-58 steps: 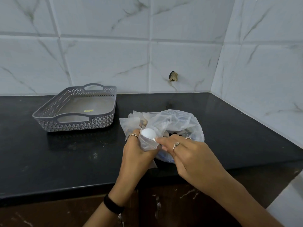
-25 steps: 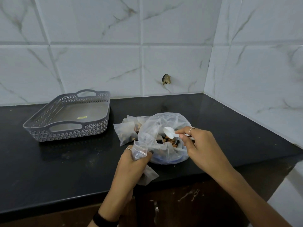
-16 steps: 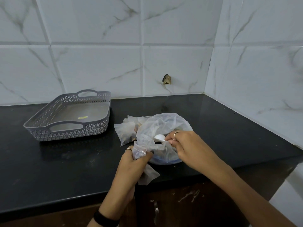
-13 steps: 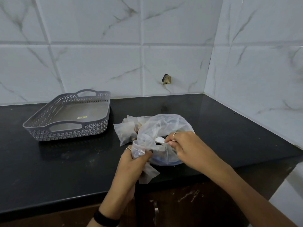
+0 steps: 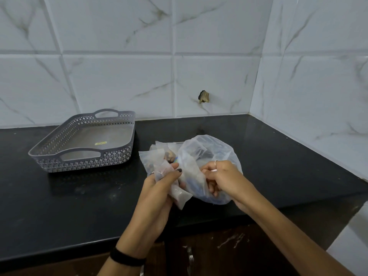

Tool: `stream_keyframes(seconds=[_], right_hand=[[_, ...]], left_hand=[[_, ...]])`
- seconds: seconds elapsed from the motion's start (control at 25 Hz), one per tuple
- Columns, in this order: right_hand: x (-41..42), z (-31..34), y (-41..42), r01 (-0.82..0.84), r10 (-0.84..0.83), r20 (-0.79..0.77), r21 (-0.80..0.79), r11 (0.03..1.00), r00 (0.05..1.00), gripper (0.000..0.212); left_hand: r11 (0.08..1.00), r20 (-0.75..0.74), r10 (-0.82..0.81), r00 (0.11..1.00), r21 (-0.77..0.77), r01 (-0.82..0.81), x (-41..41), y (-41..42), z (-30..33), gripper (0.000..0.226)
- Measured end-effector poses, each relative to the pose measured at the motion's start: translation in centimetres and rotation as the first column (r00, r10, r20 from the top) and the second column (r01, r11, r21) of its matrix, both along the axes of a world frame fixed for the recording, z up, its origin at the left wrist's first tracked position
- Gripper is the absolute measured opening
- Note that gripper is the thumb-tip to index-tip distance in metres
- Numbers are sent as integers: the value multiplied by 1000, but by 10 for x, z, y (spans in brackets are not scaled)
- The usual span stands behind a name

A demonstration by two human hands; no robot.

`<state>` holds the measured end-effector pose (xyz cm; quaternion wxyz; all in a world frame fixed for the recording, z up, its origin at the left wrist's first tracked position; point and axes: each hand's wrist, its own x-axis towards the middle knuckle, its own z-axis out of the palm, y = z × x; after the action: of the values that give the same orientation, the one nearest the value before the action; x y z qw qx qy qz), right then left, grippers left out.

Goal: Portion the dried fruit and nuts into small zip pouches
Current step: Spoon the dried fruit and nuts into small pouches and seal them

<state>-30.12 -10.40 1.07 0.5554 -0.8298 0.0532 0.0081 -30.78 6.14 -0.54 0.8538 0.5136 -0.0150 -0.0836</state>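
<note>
The portioning looks to be in its early stretch. The grey basket (image 5: 85, 140) at the back left of the black tabletop (image 5: 69, 206) holds no pouches that I can see, only a small yellow sticker on its floor, so no finished pouch has been set aside there. A few small clear pouches (image 5: 157, 156) lie bunched just behind the hands, touching the big bag; one shows something brown through the plastic, though whether it is filled and zipped I cannot tell. Most of the work, by my reckoning, is left: fill, seal, repeat.

The left hand (image 5: 159, 188) is raised a little above the tabletop edge, fingers and thumb curled round a small zip pouch (image 5: 179, 194), pinching it near its top so that its lower end hangs down toward the person. The right hand (image 5: 221, 178) is sunk into the mouth of the large clear bag (image 5: 209, 148) of dried fruit and nuts, which sits right of centre near the front edge. Its fingers are curled and pinch something white (a spoon handle, I would guess, but only a sliver shows). The wrist is bent down into the bag, as if digging for a scoop. The two hands are close together, the pouch just beside the bag's opening.
</note>
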Motion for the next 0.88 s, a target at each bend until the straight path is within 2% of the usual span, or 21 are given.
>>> stream_keyframes(seconds=[0.12,0.2,0.32,0.48,0.64,0.8,0.88], right_hand=[[3,-4,3,157,-73,-216,406,900,974,20],[4,-5,0,210,-49,-288,560,802,956,18],[4,-6,-6,220,23,-313,717,661,949,15],[-2,-5,-12,193,64,-295,759,622,953,18],[-12,-1,-25,147,91,-264,755,639,960,20],[-23,1,-37,137,63,-240,729,671,969,23],[-28,0,-41,136,52,-229,728,672,972,24]], left_hand=[[998,-5,-44,999,-49,43,3,-4,9,29],[994,-2,-84,996,-64,84,2,-4,12,30],[991,-3,-107,994,-85,107,2,-2,12,36],[998,28,-41,999,-47,43,-2,4,9,29],[999,10,-11,1000,-38,11,-2,14,5,39],[999,-13,-1,1000,-37,1,-5,15,3,38],[1000,-15,-7,1000,-21,7,-7,16,0,47]])
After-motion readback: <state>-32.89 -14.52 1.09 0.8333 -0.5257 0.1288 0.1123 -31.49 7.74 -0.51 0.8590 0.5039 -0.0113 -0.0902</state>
